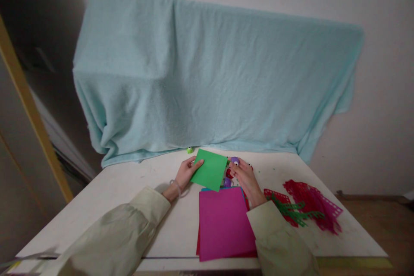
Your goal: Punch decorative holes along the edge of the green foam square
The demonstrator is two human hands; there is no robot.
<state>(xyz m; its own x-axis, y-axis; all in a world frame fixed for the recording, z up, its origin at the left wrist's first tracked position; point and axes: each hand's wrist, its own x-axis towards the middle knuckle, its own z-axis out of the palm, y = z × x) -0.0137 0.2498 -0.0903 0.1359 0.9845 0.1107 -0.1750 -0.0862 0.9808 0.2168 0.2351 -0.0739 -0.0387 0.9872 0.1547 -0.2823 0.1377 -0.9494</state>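
A: Entry. Green sheet (210, 170) is held up off the white table (136, 189), tilted, at the far middle. The left hand (186, 173) pinches its left edge, thumb on top, fingers behind.

B: And the right hand (244, 177)?

A: At the sheet's right edge, over a purple punch (235, 161). Fingers curl around it (how firmly I cannot tell, the paper hides part of the contact). My reading: the sheet's edge is being fed into the punch, so this is the lining-up step.

B: What does the next move call for?

A: As a judgement only: keep the sheet square in the slot with the left hand, then press straight down on the punch without letting the paper slip.

B: Counts?

A: One green sheet in hand. One stack of paper (223, 222) on the table just below it, pink on top, with blue and red edges showing beneath, so at least three sheets. Purple punches: one at the hand, a second (227, 182) partly hidden under the green sheet. One small green object (189, 150) by the blue towel (207, 77). Punched strips (304, 207) to the right: red, dark pink and green, roughly four, tangled so the count is unsure
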